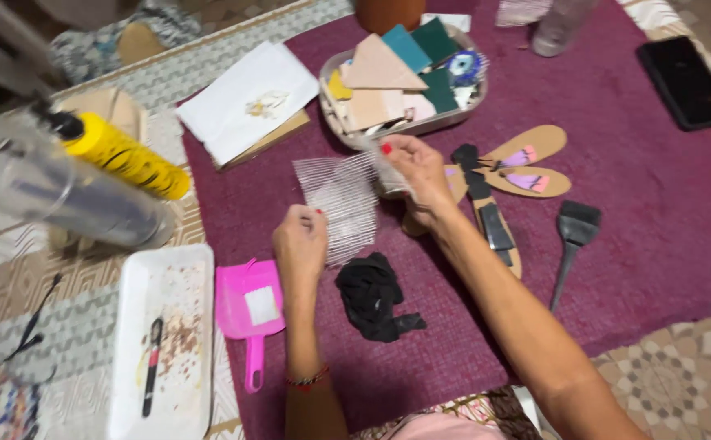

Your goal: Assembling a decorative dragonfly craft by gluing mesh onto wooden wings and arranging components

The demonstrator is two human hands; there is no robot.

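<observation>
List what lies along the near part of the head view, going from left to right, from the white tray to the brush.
White tray → pink dustpan → left hand gripping the white mesh → black cloth → right hand at the mesh's far corner → black brush.

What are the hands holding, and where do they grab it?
A piece of white mesh: the left hand pinches its lower left edge, the right hand its upper right corner.
</observation>
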